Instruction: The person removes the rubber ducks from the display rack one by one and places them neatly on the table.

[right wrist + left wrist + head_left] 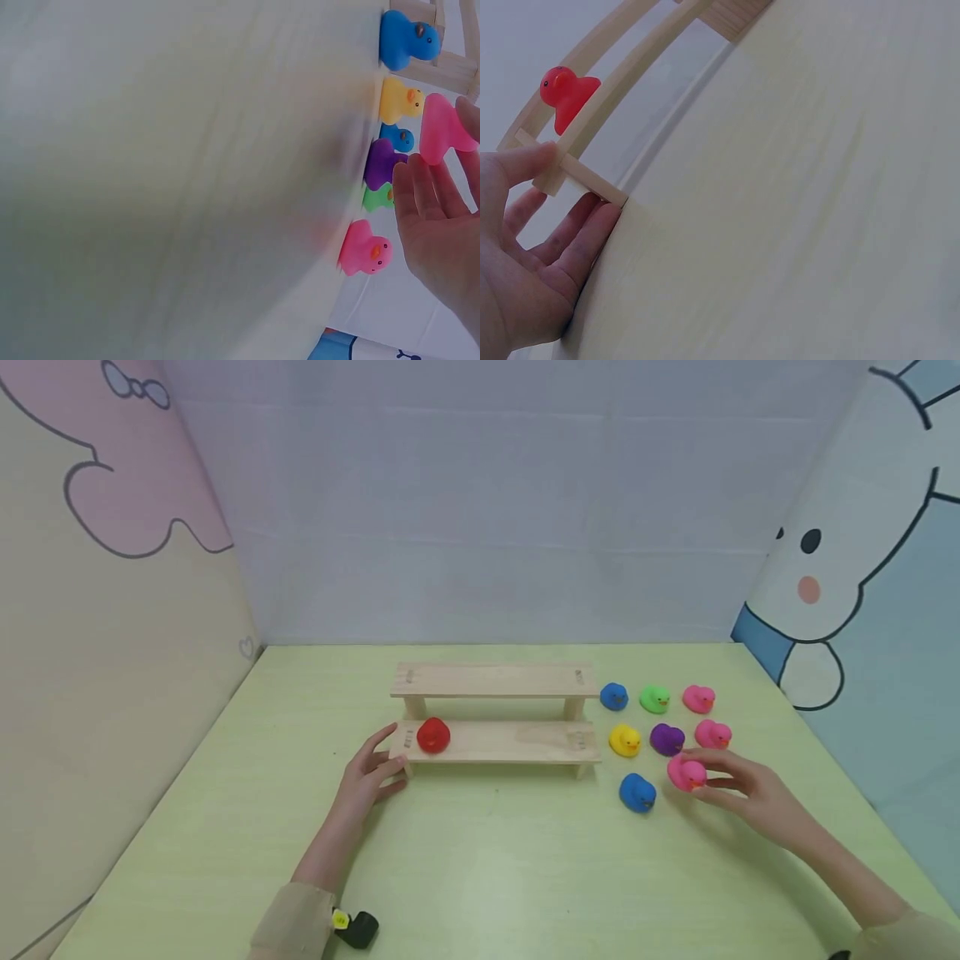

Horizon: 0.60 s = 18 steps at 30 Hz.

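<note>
A two-step wooden rack [506,743] stands on the table, with a red rubber duck [433,736] on the left part of its lower board. At that board's left end, my left hand [366,774] grips the rack; in the left wrist view the thumb lies on the board's edge and other fingers reach the leg below. To the right of the rack, my right hand [761,793] pinches a pink rubber duck [686,773] between thumb and fingers. The right wrist view shows this pink duck [441,129] lifted off the table.
Right of the rack sit more ducks: a blue one [637,793] in front, then yellow [625,741], purple [667,740] and pink [713,734]. Farther back are blue [613,697], green [655,699] and pink [699,699] ones. A pale wall [487,527] closes the table's back.
</note>
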Each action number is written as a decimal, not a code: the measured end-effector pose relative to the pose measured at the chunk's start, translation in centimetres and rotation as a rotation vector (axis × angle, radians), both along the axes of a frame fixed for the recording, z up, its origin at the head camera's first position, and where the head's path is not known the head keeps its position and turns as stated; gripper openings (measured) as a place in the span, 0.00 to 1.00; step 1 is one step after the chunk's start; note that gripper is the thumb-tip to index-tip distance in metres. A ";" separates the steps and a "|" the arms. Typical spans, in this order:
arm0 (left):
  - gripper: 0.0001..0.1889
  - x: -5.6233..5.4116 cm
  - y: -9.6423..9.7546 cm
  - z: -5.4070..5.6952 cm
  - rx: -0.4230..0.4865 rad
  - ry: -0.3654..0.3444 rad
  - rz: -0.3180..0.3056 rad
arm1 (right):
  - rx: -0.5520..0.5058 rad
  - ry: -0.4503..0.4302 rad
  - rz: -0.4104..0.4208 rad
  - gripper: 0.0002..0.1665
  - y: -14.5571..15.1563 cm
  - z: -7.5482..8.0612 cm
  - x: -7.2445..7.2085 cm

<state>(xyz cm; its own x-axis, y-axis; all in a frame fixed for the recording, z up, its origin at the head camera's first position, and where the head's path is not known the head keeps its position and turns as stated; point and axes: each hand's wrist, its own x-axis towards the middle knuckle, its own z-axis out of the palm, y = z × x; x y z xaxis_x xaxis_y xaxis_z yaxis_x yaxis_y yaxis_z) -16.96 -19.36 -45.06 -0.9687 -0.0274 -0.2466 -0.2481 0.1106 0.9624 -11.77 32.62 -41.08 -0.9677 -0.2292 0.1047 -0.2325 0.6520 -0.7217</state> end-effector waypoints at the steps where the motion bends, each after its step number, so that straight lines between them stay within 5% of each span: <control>1: 0.31 -0.1 0.0 0.0 0.001 -0.003 0.003 | 0.002 -0.012 0.001 0.26 0.2 -0.1 0.1; 18: 0.31 -0.1 0.0 0.1 -0.002 -0.003 -0.001 | 0.048 -0.134 0.095 0.27 1.6 -1.5 -0.8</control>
<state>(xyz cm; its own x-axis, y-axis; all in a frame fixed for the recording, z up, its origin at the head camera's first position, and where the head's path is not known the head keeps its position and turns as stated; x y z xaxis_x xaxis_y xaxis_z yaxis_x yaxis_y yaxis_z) -17.03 -19.37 -45.00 -0.9681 -0.0266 -0.2493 -0.2507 0.1127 0.9615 -12.60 34.17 -42.61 -0.9461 -0.3218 -0.0372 -0.1983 0.6660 -0.7191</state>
